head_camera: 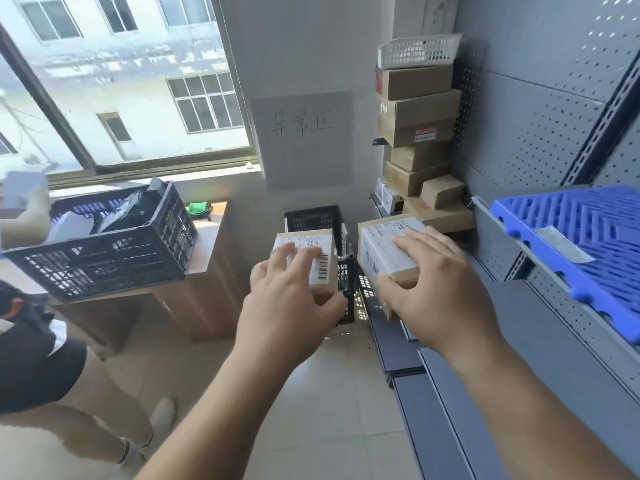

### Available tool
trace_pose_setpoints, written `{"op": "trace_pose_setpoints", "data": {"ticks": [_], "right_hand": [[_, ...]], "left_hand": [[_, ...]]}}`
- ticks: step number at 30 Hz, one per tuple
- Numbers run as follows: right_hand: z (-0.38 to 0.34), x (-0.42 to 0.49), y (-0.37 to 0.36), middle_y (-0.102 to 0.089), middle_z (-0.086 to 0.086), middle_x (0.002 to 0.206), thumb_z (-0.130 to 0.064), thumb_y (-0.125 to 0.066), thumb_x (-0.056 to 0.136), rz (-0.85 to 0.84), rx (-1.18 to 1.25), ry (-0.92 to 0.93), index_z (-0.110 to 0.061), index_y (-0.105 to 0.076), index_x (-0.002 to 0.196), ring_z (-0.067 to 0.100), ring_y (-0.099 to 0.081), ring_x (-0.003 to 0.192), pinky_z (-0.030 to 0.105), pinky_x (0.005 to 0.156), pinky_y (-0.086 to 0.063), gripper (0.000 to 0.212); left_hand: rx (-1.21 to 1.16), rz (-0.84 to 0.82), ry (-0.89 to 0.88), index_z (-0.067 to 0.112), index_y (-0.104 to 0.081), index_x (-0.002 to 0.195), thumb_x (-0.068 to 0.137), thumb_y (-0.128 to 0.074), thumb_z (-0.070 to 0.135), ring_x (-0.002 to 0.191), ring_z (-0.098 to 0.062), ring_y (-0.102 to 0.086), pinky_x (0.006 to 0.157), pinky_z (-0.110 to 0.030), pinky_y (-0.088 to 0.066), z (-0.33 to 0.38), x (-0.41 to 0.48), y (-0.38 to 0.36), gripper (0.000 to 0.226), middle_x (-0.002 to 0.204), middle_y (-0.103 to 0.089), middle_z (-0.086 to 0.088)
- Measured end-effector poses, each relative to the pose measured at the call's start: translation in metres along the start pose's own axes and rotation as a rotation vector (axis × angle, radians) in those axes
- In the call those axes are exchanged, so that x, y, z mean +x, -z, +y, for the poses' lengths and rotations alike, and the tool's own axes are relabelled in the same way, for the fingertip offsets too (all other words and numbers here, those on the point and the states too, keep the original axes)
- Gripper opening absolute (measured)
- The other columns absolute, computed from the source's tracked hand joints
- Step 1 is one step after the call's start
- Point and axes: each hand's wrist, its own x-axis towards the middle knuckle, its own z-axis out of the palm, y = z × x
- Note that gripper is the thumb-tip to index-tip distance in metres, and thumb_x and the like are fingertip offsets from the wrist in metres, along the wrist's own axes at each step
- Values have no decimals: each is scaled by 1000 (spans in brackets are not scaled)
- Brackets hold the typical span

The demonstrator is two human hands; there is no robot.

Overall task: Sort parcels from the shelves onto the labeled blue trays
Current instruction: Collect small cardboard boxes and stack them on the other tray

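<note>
Holding one parcel in each of our hands, left (287, 299) on the small box (320, 261), right (440, 289) on the bigger box (388, 251), we stand beside the shelf. A one-handed grip may slip, or we may misread a label and choose the wrong blue tray (585, 244).

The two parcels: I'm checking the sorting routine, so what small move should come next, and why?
Probably carry the right parcel over to the blue tray on the shelf beside it. Each hand already grips a labelled box, right hand and left hand with the left parcel, and that tray lies nearest and looks bare.
</note>
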Motion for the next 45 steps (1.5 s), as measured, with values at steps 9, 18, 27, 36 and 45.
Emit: {"op": "trace_pose_setpoints", "data": {"ticks": [9,18,27,36,45], "right_hand": [[28,102,-31,-55,-5,148,-39,-70,84,82,-57,-91,-19,-61,138,13,-34,146,31,117,-30,59],[47,162,-23,-56,-4,147,-36,-71,84,302,-139,-309,-19,-62,137,13,-36,146,22,114,-23,56],[103,142,47,-55,-5,148,-42,-67,82,593,-297,-540,-17,-62,137,12,-38,144,16,113,-19,61],[178,103,117,-52,-9,148,-38,-71,81,773,-395,-804,-22,-63,135,14,-43,138,22,108,-28,57],[211,91,133,-52,-8,144,-36,-72,82,796,-507,-949,-21,-64,134,15,-40,137,20,108,-24,55]], "left_hand": [[-81,-39,-134,50,-40,139,85,-63,55,143,-20,-25,100,-38,-40,-2,142,-32,59,158,-24,16],[-185,-143,-405,53,-39,139,83,-67,56,144,-25,-29,103,-45,-43,38,274,-58,62,158,-24,16],[-363,-216,-710,49,-46,135,78,-73,55,136,-22,-39,98,-32,-40,148,307,-117,64,151,-33,15],[-431,-320,-945,46,-47,137,78,-74,53,133,-22,-41,104,-32,-39,264,296,-165,64,150,-34,15],[-439,-505,-1156,44,-47,138,79,-73,53,128,-22,-42,97,-35,-45,332,288,-216,65,148,-33,17]]}}
